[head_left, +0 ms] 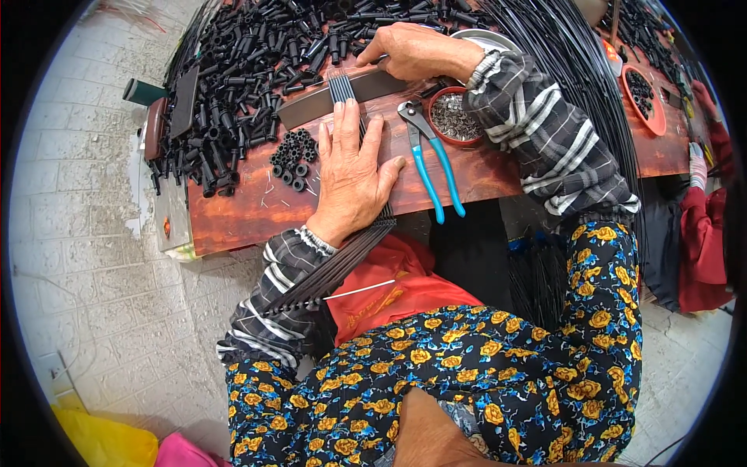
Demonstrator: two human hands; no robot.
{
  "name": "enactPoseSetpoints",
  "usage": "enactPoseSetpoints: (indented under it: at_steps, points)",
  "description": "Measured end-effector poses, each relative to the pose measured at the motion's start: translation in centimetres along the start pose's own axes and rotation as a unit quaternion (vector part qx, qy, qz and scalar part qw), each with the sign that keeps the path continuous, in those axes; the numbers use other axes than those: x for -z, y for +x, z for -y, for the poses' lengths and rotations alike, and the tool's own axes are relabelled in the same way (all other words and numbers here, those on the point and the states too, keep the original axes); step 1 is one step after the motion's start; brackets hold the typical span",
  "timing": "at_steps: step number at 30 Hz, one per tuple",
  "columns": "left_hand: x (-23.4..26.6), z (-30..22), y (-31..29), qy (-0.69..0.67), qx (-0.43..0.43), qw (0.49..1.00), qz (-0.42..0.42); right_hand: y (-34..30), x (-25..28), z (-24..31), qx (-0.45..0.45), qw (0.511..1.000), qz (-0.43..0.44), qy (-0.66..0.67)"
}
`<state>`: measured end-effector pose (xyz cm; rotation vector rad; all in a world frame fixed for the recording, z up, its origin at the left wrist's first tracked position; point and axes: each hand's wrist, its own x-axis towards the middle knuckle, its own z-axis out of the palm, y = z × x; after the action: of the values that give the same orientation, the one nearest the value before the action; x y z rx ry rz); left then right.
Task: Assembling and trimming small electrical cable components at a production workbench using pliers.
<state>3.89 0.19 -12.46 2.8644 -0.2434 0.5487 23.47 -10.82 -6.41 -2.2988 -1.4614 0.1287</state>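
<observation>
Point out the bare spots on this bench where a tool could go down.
Bare wood shows on the bench along its near edge, below the small cluster of black rings and beside the left hand. A second patch lies right of the blue-handled pliers, toward the sleeve. The far side is crowded with black tube pieces.

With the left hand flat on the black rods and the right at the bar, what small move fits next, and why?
Probably the right hand should slide one black tube piece from the pile toward the rod ends. The left hand pins the rods flat on the wooden bench, their tips lie across the dark bar, and the pliers lie unused.
</observation>
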Motion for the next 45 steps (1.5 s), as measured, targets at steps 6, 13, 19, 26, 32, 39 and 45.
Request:
enactPoseSetpoints:
  at_steps: [6,13,19,26,32,39,45]
  points:
    - [0.0,0.1,0.1,-0.001,-0.002,1.000,-0.003,0.5,0.2,-0.1,-0.006,1.000,0.014,-0.006]
    - [0.0,0.1,0.0,0.000,-0.002,1.000,0.000,1.1,-0.3,-0.7,0.010,1.000,0.007,-0.027]
    - [0.0,0.0,-0.1,-0.010,0.004,1.000,0.005,1.2,-0.4,-0.9,0.032,0.999,0.007,-0.030]
    - [-0.1,0.3,-0.1,-0.009,0.001,1.000,-0.001,2.2,-1.1,-1.9,0.042,0.999,0.008,0.006]
    - [0.0,0.2,0.1,-0.007,-0.005,1.000,-0.005,2.2,-0.7,-2.1,0.051,0.998,0.016,0.031]
    - [-0.1,0.0,-0.1,-0.002,-0.003,1.000,-0.004,2.2,-0.7,-1.2,0.020,0.999,0.025,0.033]
    - [-0.1,0.1,0.0,-0.004,-0.008,1.000,-0.009,3.0,-1.2,-1.7,0.034,0.999,0.027,0.028]
